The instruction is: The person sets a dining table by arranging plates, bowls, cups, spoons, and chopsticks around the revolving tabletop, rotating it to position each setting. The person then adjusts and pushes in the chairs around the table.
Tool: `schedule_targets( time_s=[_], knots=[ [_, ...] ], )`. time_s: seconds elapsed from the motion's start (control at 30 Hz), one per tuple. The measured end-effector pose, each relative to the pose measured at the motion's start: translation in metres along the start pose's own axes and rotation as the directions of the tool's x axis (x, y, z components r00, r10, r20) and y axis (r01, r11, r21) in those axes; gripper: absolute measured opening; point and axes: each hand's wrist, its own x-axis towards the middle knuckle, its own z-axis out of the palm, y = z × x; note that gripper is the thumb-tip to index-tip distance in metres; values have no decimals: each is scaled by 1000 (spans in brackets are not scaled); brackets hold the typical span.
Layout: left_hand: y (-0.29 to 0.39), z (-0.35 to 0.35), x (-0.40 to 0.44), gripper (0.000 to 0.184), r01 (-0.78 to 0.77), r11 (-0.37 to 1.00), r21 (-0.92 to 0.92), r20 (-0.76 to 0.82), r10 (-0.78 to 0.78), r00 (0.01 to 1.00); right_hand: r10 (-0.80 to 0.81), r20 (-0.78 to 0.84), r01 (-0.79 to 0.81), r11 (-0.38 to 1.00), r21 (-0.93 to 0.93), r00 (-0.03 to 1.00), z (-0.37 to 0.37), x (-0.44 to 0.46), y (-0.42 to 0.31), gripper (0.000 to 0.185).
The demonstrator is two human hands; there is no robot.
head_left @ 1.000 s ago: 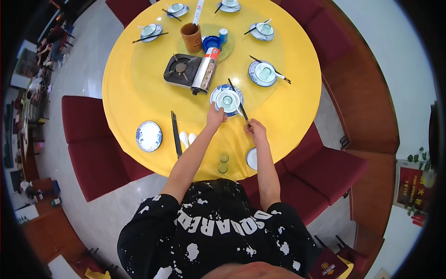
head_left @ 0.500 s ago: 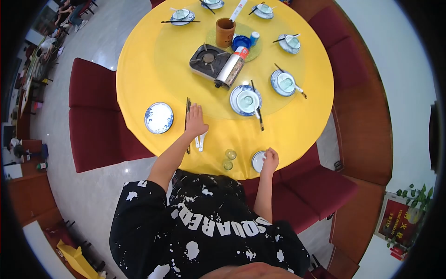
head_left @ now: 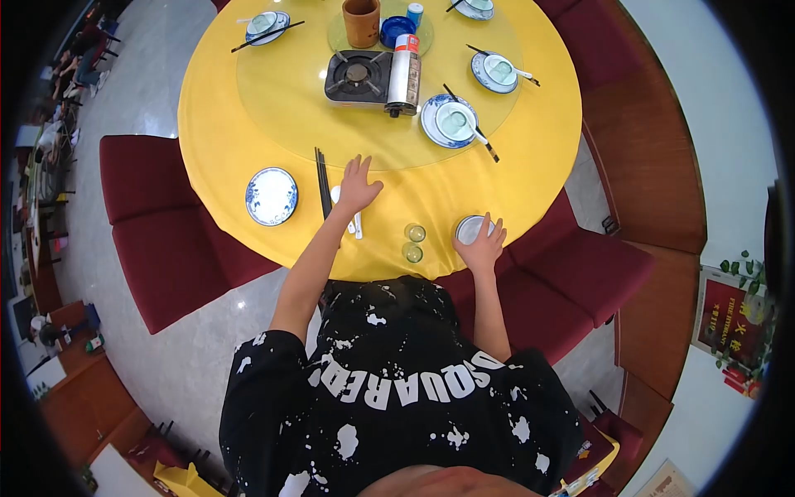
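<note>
My left hand (head_left: 358, 186) is open, fingers spread, above the yellow cloth beside black chopsticks (head_left: 322, 184) and white spoons (head_left: 356, 222), which it partly covers. My right hand (head_left: 483, 246) is open at the small stacked dishes (head_left: 469, 227), its fingers at their right edge; whether it touches them is unclear. Two small green glasses (head_left: 413, 252) stand between my hands near the front edge. At the left is a blue-rimmed white plate (head_left: 272, 196). Farther back, a place setting (head_left: 449, 121) has a plate, bowl, glass, spoon and chopsticks.
A portable gas stove (head_left: 358, 76) with a canister stands near the middle, before a brown pot (head_left: 362, 22) and blue bowl (head_left: 398, 31). More place settings (head_left: 495, 71) line the round yellow table. Dark red chairs (head_left: 166, 232) flank it. People sit far left.
Both hands have left the place setting and its chopsticks. My left hand moved left toward the spoons and my right hand came back to the small dishes; both opened. The view shifted.
</note>
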Motion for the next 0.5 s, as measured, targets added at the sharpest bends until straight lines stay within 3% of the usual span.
schedule_targets(
  time_s=[0.1,0.23,0.5],
  knots=[
    [-7,-25,-15,85,26,981,194,-60,-14,998,-1,66,3,1000,-30,998,-3,-16,-8,116],
    [-16,-40,-32,89,95,921,379,-11,-98,995,-62,-47,63,998,30,997,18,-29,-8,114],
    [-10,-25,-52,85,-23,923,384,61,0,998,-84,-103,91,993,69,991,38,-47,-10,110]
  ],
)
